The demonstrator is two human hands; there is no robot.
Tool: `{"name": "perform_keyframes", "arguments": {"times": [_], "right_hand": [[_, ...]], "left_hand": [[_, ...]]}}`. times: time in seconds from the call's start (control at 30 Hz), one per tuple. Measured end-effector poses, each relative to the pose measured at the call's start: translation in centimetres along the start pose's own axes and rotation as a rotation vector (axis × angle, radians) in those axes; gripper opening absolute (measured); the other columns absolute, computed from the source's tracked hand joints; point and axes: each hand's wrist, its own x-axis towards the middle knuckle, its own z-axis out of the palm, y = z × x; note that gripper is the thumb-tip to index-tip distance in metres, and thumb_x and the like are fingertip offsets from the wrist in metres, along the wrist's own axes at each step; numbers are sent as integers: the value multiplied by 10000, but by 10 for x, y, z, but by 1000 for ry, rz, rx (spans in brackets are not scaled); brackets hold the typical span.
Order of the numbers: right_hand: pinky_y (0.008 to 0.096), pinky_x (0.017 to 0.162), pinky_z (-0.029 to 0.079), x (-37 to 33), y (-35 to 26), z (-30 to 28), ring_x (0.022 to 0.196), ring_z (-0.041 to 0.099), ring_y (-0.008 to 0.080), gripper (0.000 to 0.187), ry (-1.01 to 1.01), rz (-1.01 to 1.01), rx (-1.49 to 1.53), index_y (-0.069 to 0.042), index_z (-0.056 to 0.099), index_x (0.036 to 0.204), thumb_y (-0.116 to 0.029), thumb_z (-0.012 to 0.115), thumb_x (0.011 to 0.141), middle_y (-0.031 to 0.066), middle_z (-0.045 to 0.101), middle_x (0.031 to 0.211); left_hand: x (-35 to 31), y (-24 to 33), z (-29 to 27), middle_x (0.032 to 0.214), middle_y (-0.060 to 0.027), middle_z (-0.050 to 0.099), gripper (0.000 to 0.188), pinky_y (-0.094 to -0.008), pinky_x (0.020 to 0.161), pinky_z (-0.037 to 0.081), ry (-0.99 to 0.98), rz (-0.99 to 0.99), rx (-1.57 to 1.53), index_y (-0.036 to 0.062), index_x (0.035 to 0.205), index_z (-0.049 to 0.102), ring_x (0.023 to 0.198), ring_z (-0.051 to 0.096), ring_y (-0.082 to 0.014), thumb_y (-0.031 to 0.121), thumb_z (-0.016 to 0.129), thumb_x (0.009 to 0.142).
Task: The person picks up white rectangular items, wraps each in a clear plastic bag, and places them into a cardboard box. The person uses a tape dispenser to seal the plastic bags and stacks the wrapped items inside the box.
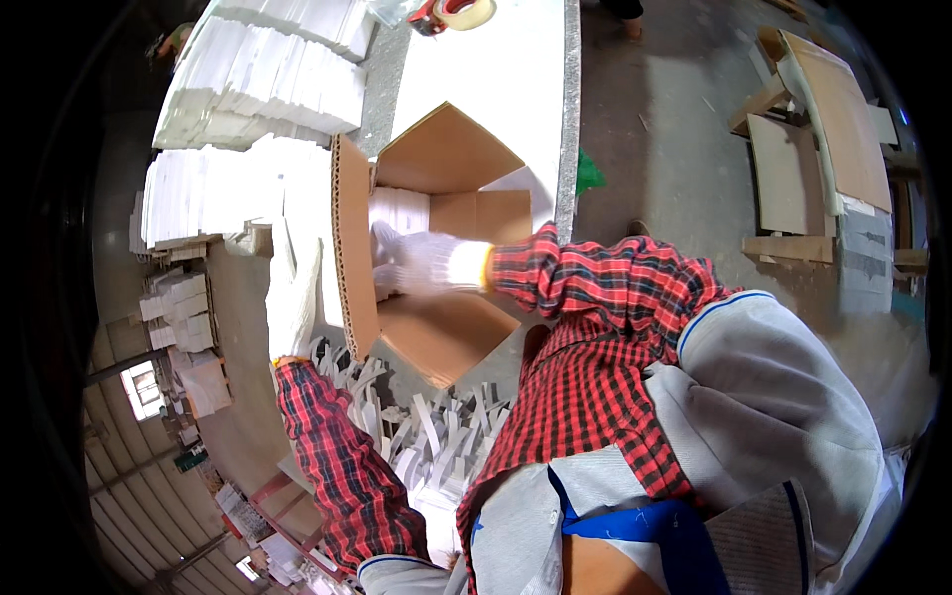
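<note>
An open cardboard box (355, 248) stands on the table with its flaps spread. White flat pieces (400, 208) are packed inside it along the far side. My right hand (426, 264), in a white knit glove with a yellow cuff edge, reaches into the box from the right; its fingers are smeared by motion. My left hand (294, 288), also in a white glove, is outside the box at its left. It reaches up to the near edge of a bright stack of white flat pieces (213, 193), where the glare blends its fingertips into the stack.
More white stacks (268, 74) stand at the far left. A red tape dispenser (428, 18) with a tape roll (464, 12) lies at the table's far end. Many pale curled strips (426, 426) are heaped below the box. Boards on a wooden frame (788, 169) stand right.
</note>
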Motion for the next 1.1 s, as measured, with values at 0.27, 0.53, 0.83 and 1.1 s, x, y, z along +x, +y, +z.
{"name": "perform_keyframes", "arguments": {"times": [0.27, 0.53, 0.83, 1.1], "right_hand": [[442, 751, 590, 35, 30, -15, 837, 716, 330, 195, 176, -386, -611, -40, 711, 862, -159, 572, 929, 142, 700, 895], [419, 771, 607, 38, 12, -20, 948, 745, 332, 208, -25, -230, -628, -18, 758, 1010, -125, 611, 910, 147, 761, 1036], [456, 909, 557, -18, -6, -65, 1103, 670, 325, 321, -163, -269, -460, -53, 714, 1136, -298, 583, 975, 119, 701, 1184], [382, 1058, 477, -69, 74, -148, 1256, 589, 298, 840, 314, 16, -56, 0, 500, 1480, -407, 844, 831, 212, 600, 1410]], "left_hand": [[8, 3, 1, 1543, -188, 483, 684, -424, 1085, 443, -31, -31, -82, 221, 1657, 223, 1319, 549, -362, 424, 506, 1068], [-6, 27, 3, 1530, -189, 492, 707, -433, 1102, 433, 30, -61, 55, 284, 1663, 219, 1328, 561, -394, 464, 522, 1049], [-8, -11, -1, 1583, -145, 470, 670, -380, 1203, 346, 77, 54, -468, 41, 1593, 381, 1455, 452, -280, 300, 631, 1027], [-54, -55, 131, 1666, -194, 295, 934, -459, 1260, 228, 611, -152, -1438, 58, 1630, 256, 1534, 276, -323, 765, 222, 1022]]}}
